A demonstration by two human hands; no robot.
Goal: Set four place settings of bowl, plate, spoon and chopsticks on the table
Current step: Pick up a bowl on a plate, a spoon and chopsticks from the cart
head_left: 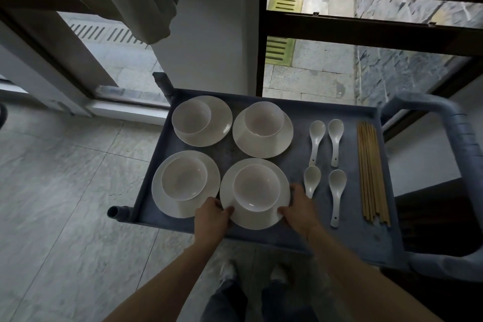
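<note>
Bare cart tray (292, 165) strip between plates (262, 130) and spoons (317, 141), chopsticks (372, 174) beside right rim

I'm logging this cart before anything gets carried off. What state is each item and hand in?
Near right plate: on cart, bowl on it, gripped at both sides.
Left hand: grips plate's left rim.
Right hand: grips plate's right rim.
Other three plates: untouched, each bearing a bowl.
Four spoons: lying loose.
Chopsticks: bundled, lying flat.
</note>
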